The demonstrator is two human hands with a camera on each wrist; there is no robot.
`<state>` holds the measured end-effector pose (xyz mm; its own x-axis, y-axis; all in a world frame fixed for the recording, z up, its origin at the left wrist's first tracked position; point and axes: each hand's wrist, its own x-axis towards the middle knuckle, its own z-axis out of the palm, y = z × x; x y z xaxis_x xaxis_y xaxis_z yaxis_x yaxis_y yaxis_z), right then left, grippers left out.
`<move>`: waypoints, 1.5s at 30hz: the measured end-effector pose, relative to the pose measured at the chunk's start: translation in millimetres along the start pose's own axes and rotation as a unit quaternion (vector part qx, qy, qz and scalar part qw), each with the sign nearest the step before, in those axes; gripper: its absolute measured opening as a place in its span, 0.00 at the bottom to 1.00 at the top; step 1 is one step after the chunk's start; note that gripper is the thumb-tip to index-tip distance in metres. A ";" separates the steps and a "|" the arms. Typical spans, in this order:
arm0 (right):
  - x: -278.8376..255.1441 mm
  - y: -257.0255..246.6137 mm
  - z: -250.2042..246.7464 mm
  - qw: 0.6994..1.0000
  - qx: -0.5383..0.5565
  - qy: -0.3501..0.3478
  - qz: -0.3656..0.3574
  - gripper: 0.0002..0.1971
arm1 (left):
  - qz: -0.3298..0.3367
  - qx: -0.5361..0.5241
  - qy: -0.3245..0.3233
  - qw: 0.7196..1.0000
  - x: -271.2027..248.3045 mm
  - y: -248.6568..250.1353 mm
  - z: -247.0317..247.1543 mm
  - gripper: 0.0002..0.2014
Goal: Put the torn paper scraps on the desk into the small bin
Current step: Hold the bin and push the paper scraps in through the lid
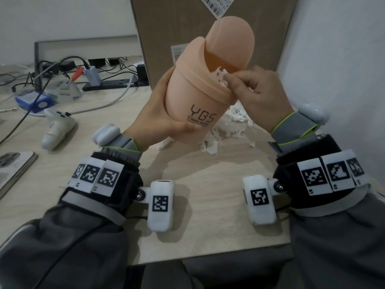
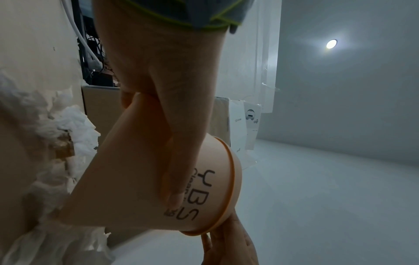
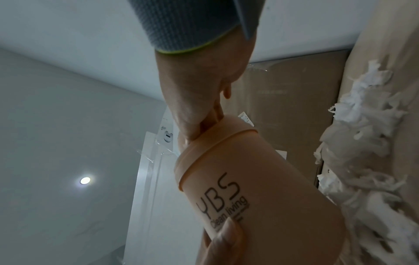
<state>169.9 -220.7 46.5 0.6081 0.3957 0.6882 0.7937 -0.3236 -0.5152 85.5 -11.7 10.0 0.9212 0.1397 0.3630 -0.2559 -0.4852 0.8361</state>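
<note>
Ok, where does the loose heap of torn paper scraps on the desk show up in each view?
Head: scraps heap right of centre, behind the small bin.
Left wrist: along the left edge.
Right wrist: along the right edge.
Shared landmark: the bin's YBS lettering.

left hand (image 1: 158,113) gripping (raised), right hand (image 1: 260,94) pinching

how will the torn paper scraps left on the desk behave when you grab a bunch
The torn paper scraps look thin and ragged, so probably very light and floppy. They lie as a loose heap, so a pinch likely lifts only some, and small bits may drop.
</note>
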 end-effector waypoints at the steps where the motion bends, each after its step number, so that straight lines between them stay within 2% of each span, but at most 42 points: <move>1: -0.5 -1.2 0.5 1.000 -0.003 -0.023 0.010 0.22 | 0.000 -0.001 0.004 1.000 -0.3 -0.4 -0.2 0.65; 5: -4.7 -2.1 1.4 0.991 0.042 -0.091 0.084 0.17 | -0.001 0.011 0.010 1.000 0.0 -1.5 -1.3 0.64; 7: -4.6 -1.2 3.4 0.991 0.030 -0.104 0.076 0.25 | -0.005 0.013 0.011 1.000 0.0 -1.9 -0.8 0.64; 10: -4.2 -3.5 4.7 0.991 0.113 -0.030 0.058 0.27 | -0.009 0.003 0.012 1.000 0.1 -2.7 0.5 0.66; 13: -5.1 0.0 3.6 0.979 0.192 0.056 0.043 0.29 | -0.011 -0.003 0.021 1.000 -0.1 -3.7 1.2 0.66; 15: -5.8 -0.2 1.8 0.976 0.206 0.070 0.027 0.30 | -0.010 -0.003 0.032 0.999 0.1 -4.7 1.1 0.66; 19: -7.1 -5.3 8.2 0.986 0.164 -0.008 0.000 0.32 | 0.002 0.004 0.019 1.000 0.6 -4.2 1.8 0.64; 22: -9.1 -7.8 15.6 0.994 0.086 -0.059 -0.025 0.46 | 0.015 0.009 0.011 1.000 1.1 -2.6 1.7 0.61; 25: -11.8 -9.1 13.8 0.992 0.059 -0.112 0.021 0.50 | 0.027 0.036 0.007 0.999 1.3 -3.7 0.7 0.62; 27: -11.1 -10.9 13.7 0.990 0.078 -0.114 0.034 0.52 | 0.027 0.043 0.010 0.999 1.2 -4.9 1.0 0.64; 34: -8.0 -8.3 9.2 0.981 0.172 0.082 -0.032 0.36 | 0.009 0.003 0.039 0.999 0.6 -4.9 3.3 0.67; 36: -7.9 -8.9 10.1 0.983 0.165 0.074 -0.031 0.35 | 0.008 -0.005 0.044 0.999 0.3 -4.1 3.5 0.68; 40: -8.0 -7.9 17.8 0.993 0.118 0.015 -0.012 0.41 | 0.013 -0.007 0.036 0.999 0.7 -3.5 3.3 0.67; 43: -8.2 -2.8 15.3 0.985 0.155 0.065 -0.046 0.30 | 0.017 -0.017 0.054 0.998 0.0 -3.5 2.5 0.67; 45: -8.7 -0.7 10.1 0.968 0.216 0.116 -0.059 0.28 | 0.014 -0.032 0.082 0.996 0.1 -5.0 -0.2 0.66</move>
<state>164.3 -215.2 35.7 0.5327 0.1872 0.8254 0.8215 0.1203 -0.5574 86.8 -9.1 5.9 0.8547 0.2680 0.4446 -0.3039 -0.4360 0.8471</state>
